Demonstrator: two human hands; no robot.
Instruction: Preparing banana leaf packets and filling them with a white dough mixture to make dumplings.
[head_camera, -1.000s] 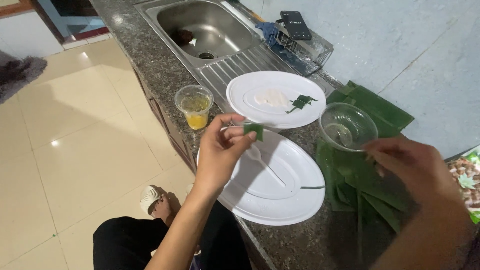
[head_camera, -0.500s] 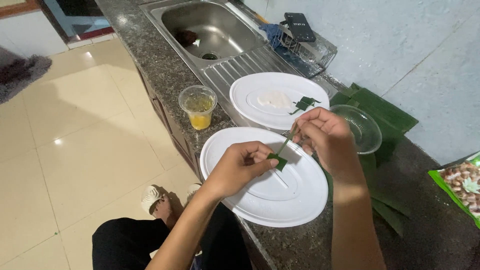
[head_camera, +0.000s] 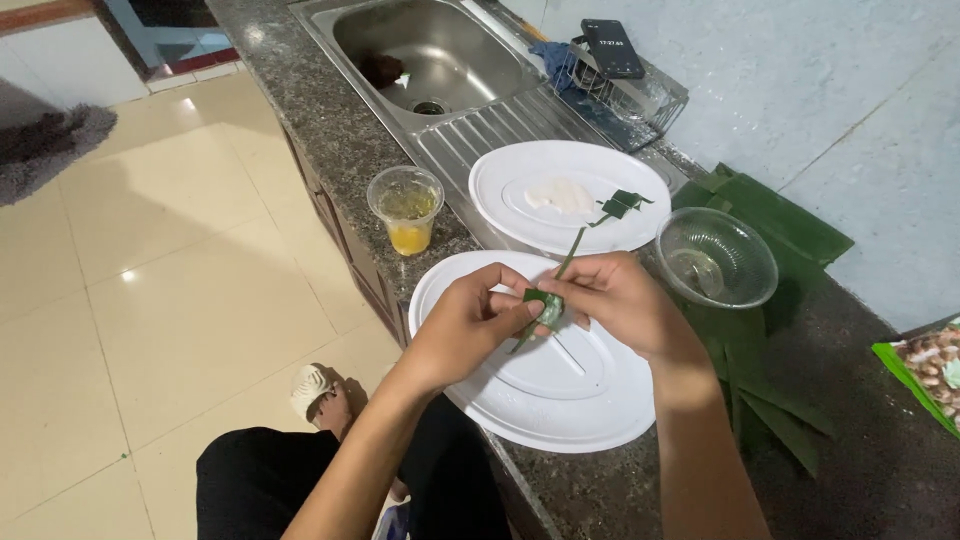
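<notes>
Together, left hand (head_camera: 470, 320) and right hand (head_camera: 620, 300) fingers pinch a folded green leaf strip (head_camera: 545, 308) above the white plate (head_camera: 560, 400).

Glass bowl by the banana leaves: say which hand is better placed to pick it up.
Right, probably. The glass bowl sits just beyond the right hand, on that side of the counter. The left hand is farther off and would have to cross over. Both hands currently pinch the folded leaf piece.

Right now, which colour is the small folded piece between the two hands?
Dark green: the folded leaf piece, seen in the head view.
</notes>
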